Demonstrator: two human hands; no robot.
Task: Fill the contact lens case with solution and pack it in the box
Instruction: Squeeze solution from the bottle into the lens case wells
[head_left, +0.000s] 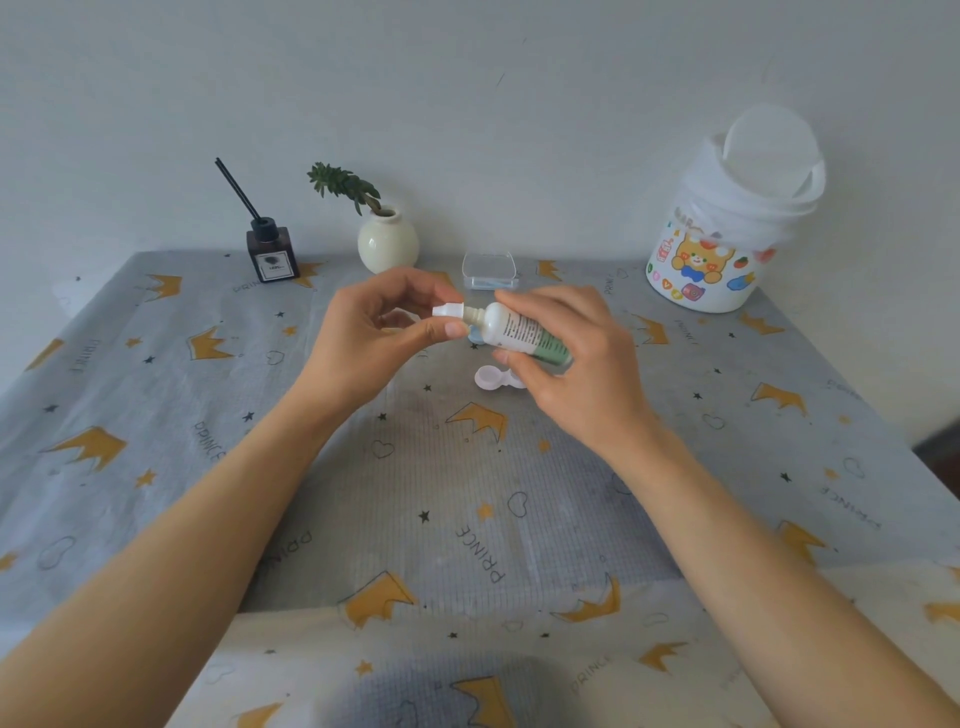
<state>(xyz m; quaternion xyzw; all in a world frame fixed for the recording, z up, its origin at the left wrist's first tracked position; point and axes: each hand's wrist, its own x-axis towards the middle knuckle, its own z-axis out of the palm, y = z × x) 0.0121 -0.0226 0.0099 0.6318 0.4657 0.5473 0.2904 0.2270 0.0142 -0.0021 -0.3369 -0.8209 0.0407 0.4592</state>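
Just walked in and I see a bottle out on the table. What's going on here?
A person is handling a small solution bottle above the table. The right hand grips the bottle's body, held sideways, while the left hand pinches its white cap. Below the hands, an open contact lens case lies on the crown-print cloth, partly hidden. A clear box stands open farther back, near the wall. I cannot tell whether the case holds solution yet.

Your tablecloth is grey with yellow crowns and dark stars. Your solution bottle is white and green.
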